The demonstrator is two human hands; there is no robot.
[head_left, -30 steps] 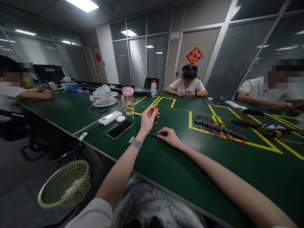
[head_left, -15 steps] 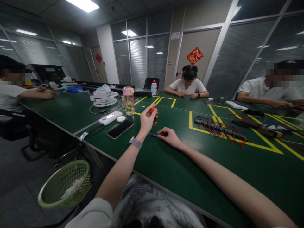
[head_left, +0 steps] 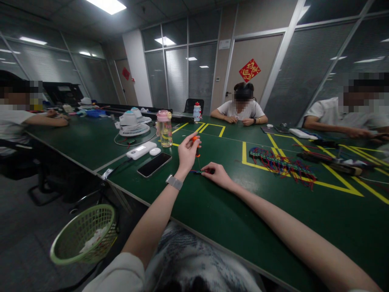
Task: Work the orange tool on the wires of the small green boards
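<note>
My left hand is closed around the orange-and-black handle of a screwdriver, held nearly upright. Its thin shaft points down to a small circuit board with wires on the green table. My right hand pinches the right end of that board, fingertips close to the screwdriver's tip. The fingers hide part of the board, and whether the tip sits in a screw is too small to tell.
A phone, a white power bank, a pink-lidded bottle and white fans are left of my hands. Rightward lies a row of wired boards. A green basket stands below the table edge. Several people sit around.
The fingers of my left hand have shifted slightly around the screwdriver handle. My right hand and the board stay in place.
</note>
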